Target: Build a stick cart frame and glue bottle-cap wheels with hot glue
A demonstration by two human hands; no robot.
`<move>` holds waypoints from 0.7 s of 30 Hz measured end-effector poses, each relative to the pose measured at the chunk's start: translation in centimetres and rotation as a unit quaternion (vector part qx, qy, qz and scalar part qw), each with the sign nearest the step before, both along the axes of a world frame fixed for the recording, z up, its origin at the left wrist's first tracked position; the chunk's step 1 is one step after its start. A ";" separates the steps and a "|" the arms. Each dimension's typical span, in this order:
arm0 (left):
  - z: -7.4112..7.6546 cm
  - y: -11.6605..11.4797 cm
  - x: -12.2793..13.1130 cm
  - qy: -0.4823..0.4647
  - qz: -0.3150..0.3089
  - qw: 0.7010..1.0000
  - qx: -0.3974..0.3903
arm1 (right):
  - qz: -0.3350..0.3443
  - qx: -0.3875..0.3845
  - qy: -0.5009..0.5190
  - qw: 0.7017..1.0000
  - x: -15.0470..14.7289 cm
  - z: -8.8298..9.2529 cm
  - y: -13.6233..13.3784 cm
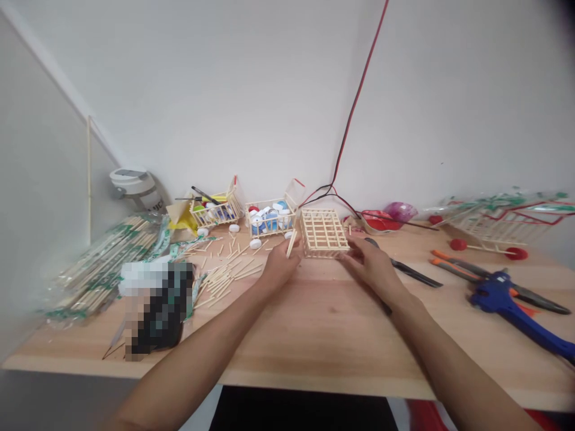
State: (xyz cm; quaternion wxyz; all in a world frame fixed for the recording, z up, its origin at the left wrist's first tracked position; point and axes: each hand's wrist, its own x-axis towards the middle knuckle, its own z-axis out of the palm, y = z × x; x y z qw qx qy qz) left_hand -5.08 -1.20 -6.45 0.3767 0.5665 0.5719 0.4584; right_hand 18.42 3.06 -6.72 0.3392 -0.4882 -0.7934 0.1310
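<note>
A small lattice basket (324,230) built from thin wooden sticks rests on the table in front of me, its gridded face upward. My right hand (371,263) grips its near right corner between thumb and fingers. At the basket's left side, my left hand (281,262) is closed on a short wooden stick or two (291,244) pointing upward; the exact number is hard to make out. Many loose short sticks (220,280) lie scattered left of that hand. Behind it stands a stick cart (272,226) filled with white and blue bottle caps.
Another stick cart (215,211) holds pens. Bagged sticks (108,257) and a partly blurred dark object (166,311) are at left. Black-handled pliers (415,273), orange-handled pliers (462,267) and a blue glue gun (507,299) lie right. A red bowl (381,221) is near the wall.
</note>
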 end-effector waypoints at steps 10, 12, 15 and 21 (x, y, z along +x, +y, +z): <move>2.2 -2.6 0.5 0.028 0.051 0.989 0.139 | -0.049 0.075 0.171 0.981 2.4 2.6 -2.6; 2.5 -3.4 1.1 0.035 0.006 0.987 0.156 | -0.039 0.088 0.191 0.977 2.6 3.7 -4.2; 2.6 -4.6 2.1 0.019 -0.096 0.989 0.109 | 0.003 0.089 0.174 0.981 2.6 4.8 -7.1; 2.7 -6.1 3.9 -0.167 -0.288 0.943 -0.014 | 0.194 0.011 0.264 0.945 -0.8 4.1 -11.8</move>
